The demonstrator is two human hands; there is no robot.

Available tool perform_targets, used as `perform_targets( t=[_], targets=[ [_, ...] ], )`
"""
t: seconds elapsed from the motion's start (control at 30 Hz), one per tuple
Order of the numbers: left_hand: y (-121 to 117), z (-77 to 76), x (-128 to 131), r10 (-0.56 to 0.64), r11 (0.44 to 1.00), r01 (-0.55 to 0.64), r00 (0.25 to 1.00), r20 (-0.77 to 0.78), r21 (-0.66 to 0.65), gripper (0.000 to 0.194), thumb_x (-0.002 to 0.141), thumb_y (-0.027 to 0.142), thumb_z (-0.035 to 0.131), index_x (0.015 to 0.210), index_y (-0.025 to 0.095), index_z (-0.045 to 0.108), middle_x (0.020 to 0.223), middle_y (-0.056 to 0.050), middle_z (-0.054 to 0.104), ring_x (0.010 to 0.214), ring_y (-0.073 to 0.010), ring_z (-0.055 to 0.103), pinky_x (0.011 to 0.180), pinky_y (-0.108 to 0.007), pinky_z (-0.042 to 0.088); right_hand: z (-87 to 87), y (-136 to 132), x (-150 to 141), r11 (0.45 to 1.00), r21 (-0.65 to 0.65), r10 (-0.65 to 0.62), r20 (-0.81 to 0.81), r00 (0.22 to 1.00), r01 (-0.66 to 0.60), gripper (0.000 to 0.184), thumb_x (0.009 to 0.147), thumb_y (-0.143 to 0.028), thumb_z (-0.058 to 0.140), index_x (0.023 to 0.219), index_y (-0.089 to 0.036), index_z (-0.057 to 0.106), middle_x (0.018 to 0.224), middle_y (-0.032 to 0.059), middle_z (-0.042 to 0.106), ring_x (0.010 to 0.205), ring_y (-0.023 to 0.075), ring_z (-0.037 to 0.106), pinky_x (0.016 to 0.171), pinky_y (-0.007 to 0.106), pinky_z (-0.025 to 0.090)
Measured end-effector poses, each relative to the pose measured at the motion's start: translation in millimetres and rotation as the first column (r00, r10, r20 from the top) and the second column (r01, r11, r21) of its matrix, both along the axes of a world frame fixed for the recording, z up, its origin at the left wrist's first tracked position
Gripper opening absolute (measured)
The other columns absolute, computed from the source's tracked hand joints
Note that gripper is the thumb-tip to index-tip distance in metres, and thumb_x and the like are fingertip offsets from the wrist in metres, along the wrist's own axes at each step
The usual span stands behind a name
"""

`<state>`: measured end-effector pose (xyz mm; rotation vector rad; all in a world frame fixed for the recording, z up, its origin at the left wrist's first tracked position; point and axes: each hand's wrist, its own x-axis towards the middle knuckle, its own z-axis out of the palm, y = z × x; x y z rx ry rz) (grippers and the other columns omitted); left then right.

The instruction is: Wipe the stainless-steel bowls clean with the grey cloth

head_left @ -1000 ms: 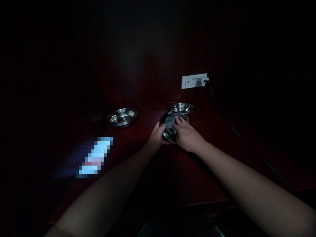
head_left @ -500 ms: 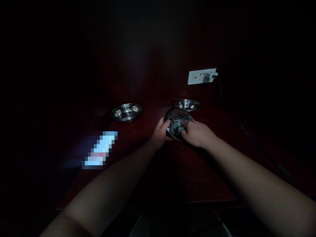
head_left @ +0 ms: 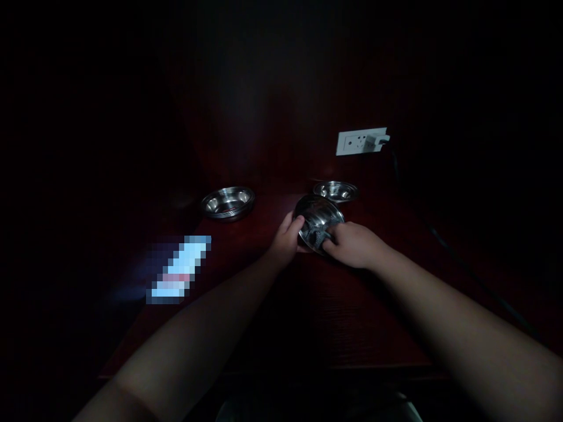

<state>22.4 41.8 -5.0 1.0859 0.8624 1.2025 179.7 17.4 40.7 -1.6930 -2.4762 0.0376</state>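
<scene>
My left hand [head_left: 287,237] is closed on the left rim of a shiny metal bowl [head_left: 321,210], its thumb over the edge and its other fingers beneath. The bowl is tilted, with its inside facing up toward me. A dark grey cloth [head_left: 317,233] lies bunched in the lower part of the bowl. My right hand [head_left: 349,243] grips the cloth with curled fingers and presses it against the inside near the right rim. Some of the cloth is hidden under these fingers.
Stacked metal bowls [head_left: 227,203] stand at the back left of the dark red table [head_left: 352,328]. Another metal bowl [head_left: 335,190] sits just behind my hands. A blurred bright screen [head_left: 180,269] lies at left. A wall socket [head_left: 361,141] holds a plug, its cable running down the right side.
My right hand has gone from spread fingers over the cloth to curled fingers, and the cloth has bunched lower in the bowl, baring more metal. The whole view has shifted slightly.
</scene>
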Motion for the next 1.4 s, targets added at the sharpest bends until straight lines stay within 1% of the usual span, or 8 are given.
perform_targets(
  t=[0.27, 0.53, 0.67, 0.77, 0.87, 0.97, 1.1, 1.4],
  targets=[
    [1, 2.5, 1, 0.089, 0.996, -0.091, 0.995, -0.046, -0.022, 0.042, 0.084, 0.045, 0.052, 0.121, 0.027, 0.05, 0.111, -0.009, 0.063, 0.084, -0.0212, 0.065, 0.059, -0.035, 0.057, 0.0, 0, 3, 0.986, -0.023, 0.162, -0.111, 0.981, -0.165, 0.023, 0.084, -0.032, 0.049, 0.084, -0.016, 0.066, 0.075, 0.0076, 0.068, 0.064, 0.0174, 0.059, 0.06, 0.027, 0.041],
    [0, 5.9, 1, 0.121, 0.991, -0.125, 0.99, -0.069, -0.045, 0.043, 0.084, 0.046, 0.052, 0.122, 0.026, 0.05, 0.108, -0.007, 0.065, 0.079, -0.0196, 0.065, 0.056, -0.029, 0.055, -5.0, -2, 1, 0.935, -0.005, 0.324, -0.391, 0.861, -0.354, 0.019, 0.088, -0.025, 0.046, 0.092, -0.017, 0.063, 0.084, 0.0056, 0.068, 0.073, 0.0171, 0.06, 0.072, 0.03, 0.046],
    [1, 2.0, 1, 0.147, 0.984, -0.152, 0.987, -0.061, -0.093, 0.045, 0.085, 0.051, 0.049, 0.118, 0.022, 0.055, 0.106, -0.008, 0.067, 0.088, -0.0219, 0.066, 0.068, -0.033, 0.055, -10.6, -2, -3, 0.915, -0.017, 0.347, -0.482, 0.805, -0.404, 0.026, 0.089, -0.023, 0.043, 0.109, -0.015, 0.058, 0.106, 0.0105, 0.067, 0.093, 0.0205, 0.063, 0.087, 0.035, 0.048],
    [4, -3.2, 0, 0.118, 0.991, -0.119, 0.993, -0.017, -0.063, 0.049, 0.085, 0.054, 0.048, 0.117, 0.018, 0.058, 0.111, -0.01, 0.067, 0.1, -0.0235, 0.064, 0.083, -0.035, 0.052, -17.7, -1, -4, 0.918, 0.006, 0.349, -0.488, 0.8, -0.398, 0.042, 0.089, -0.022, 0.042, 0.129, -0.01, 0.048, 0.134, 0.0162, 0.054, 0.123, 0.0227, 0.051, 0.105, 0.039, 0.037],
    [6, -7.6, -1, 0.06, 0.998, -0.06, 0.998, 0.008, -0.028, 0.049, 0.084, 0.054, 0.049, 0.116, 0.018, 0.059, 0.117, -0.009, 0.066, 0.109, -0.024, 0.06, 0.091, -0.036, 0.049, -23.2, 2, -3, 0.928, 0.025, 0.344, -0.438, 0.831, -0.371, 0.05, 0.088, -0.02, 0.042, 0.137, -0.009, 0.041, 0.145, 0.0161, 0.041, 0.136, 0.0214, 0.035, 0.113, 0.041, 0.026],
    [8, -9.2, 0, 0.042, 0.999, -0.042, 0.998, 0.036, -0.006, 0.048, 0.084, 0.053, 0.051, 0.117, 0.019, 0.06, 0.118, -0.009, 0.065, 0.111, -0.0238, 0.06, 0.094, -0.036, 0.047, -24.9, 4, -2, 0.927, 0.04, 0.359, -0.373, 0.855, -0.372, 0.051, 0.087, -0.018, 0.042, 0.137, -0.012, 0.043, 0.147, 0.0138, 0.038, 0.139, 0.0226, 0.029, 0.115, 0.045, 0.023],
    [7, -6.6, 2, 0.025, 1.0, -0.024, 0.998, 0.055, -0.014, 0.045, 0.087, 0.048, 0.049, 0.12, 0.02, 0.057, 0.116, -0.009, 0.066, 0.105, -0.0232, 0.063, 0.091, -0.037, 0.049, -24.3, 6, -2, 0.942, 0.023, 0.327, -0.299, 0.896, -0.336, 0.054, 0.087, -0.02, 0.044, 0.139, -0.008, 0.041, 0.15, 0.0178, 0.031, 0.141, 0.0258, 0.02, 0.115, 0.045, 0.022],
    [4, -1.7, 2, 0.04, 0.999, -0.04, 0.999, 0.014, -0.028, 0.04, 0.088, 0.044, 0.047, 0.119, 0.022, 0.058, 0.111, -0.006, 0.068, 0.1, -0.0214, 0.064, 0.087, -0.034, 0.051, -24.7, 6, -3, 0.975, -0.007, 0.212, -0.254, 0.944, -0.221, 0.057, 0.089, -0.032, 0.047, 0.142, -0.015, 0.038, 0.152, 0.0148, 0.027, 0.142, 0.0297, 0.017, 0.114, 0.047, 0.021]
  ],
)
